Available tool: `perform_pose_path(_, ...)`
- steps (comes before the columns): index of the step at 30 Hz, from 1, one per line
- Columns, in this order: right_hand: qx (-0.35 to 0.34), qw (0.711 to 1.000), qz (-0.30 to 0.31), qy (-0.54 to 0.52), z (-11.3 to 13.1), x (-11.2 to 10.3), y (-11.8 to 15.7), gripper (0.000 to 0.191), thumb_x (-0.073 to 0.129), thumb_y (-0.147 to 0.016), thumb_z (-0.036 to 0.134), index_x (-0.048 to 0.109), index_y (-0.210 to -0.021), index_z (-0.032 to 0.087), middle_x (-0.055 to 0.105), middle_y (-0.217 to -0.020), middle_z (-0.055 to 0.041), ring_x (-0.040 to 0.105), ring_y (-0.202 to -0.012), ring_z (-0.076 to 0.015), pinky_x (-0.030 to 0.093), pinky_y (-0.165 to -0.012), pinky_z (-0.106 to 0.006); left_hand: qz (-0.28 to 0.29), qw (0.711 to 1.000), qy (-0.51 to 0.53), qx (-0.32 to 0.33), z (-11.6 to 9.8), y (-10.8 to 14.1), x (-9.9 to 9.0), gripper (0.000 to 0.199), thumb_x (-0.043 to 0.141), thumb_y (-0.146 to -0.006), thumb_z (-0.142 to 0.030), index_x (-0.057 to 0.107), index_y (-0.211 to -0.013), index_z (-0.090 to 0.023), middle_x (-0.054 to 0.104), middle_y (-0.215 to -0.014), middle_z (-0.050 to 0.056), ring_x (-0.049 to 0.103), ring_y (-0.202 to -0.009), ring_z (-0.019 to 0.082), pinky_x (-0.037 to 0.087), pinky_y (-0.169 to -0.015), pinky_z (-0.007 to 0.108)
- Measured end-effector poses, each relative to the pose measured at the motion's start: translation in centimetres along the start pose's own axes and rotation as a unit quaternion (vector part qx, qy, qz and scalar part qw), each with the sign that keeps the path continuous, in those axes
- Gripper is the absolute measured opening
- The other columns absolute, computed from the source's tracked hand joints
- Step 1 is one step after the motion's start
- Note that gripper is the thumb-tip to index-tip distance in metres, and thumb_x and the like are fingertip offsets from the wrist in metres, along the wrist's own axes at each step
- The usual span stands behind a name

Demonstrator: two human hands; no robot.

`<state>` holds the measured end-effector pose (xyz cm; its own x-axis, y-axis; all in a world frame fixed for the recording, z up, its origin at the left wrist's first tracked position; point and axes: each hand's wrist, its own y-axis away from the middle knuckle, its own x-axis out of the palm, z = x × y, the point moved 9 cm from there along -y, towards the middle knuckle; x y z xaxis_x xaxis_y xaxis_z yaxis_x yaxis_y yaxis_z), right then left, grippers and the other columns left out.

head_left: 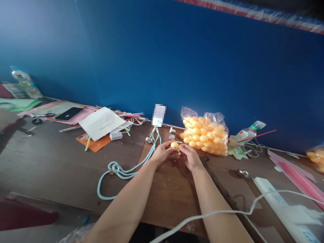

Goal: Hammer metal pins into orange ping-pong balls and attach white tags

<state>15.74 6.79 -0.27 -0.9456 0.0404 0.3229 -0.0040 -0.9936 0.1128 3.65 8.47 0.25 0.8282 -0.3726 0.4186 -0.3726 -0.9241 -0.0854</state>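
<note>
- Small shiny yellow-orange plastic ball [174,145], frame centre
- left hand [163,152]: grip pinched around it
- right hand [190,157]: fingers bunched beside it, hold unclear

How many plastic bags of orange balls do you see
2. The full bag stands against the wall, beyond the right hand; the second bag is at the far right, cut off by the picture's edge.
</note>
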Motion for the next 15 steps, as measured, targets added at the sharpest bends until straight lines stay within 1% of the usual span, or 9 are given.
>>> perform_pose_path(6,-0.005,1.000,0.014,-0.003,-0.19,0.14,-0.18,0.028,0.083,-0.062,0.036,0.063,-0.070,0.018,0.059,-0.067,0.0022,0.051,-0.057,-0.0086,0.049,-0.056,-0.022,0.004,1.000,0.002,0.011,0.22,-0.19,-0.15,0.050,0.078,-0.069,-0.036,0.067,-0.112,-0.012,0.068,-0.102,0.012,0.065,-0.086,0.019,0.052,-0.082,0.035)
perform_pose_path(15,-0.010,0.999,0.025,-0.020,-0.27,0.39,-0.31,0.029,0.083,-0.063,0.035,0.061,-0.071,0.018,0.058,-0.067,0.0036,0.051,-0.058,-0.0072,0.051,-0.058,-0.021,0.003,1.000,-0.020,0.018,-0.12,0.00,-0.01,0.051,0.077,-0.069,-0.038,0.067,-0.111,-0.011,0.068,-0.099,0.012,0.065,-0.086,0.020,0.053,-0.080,0.034)
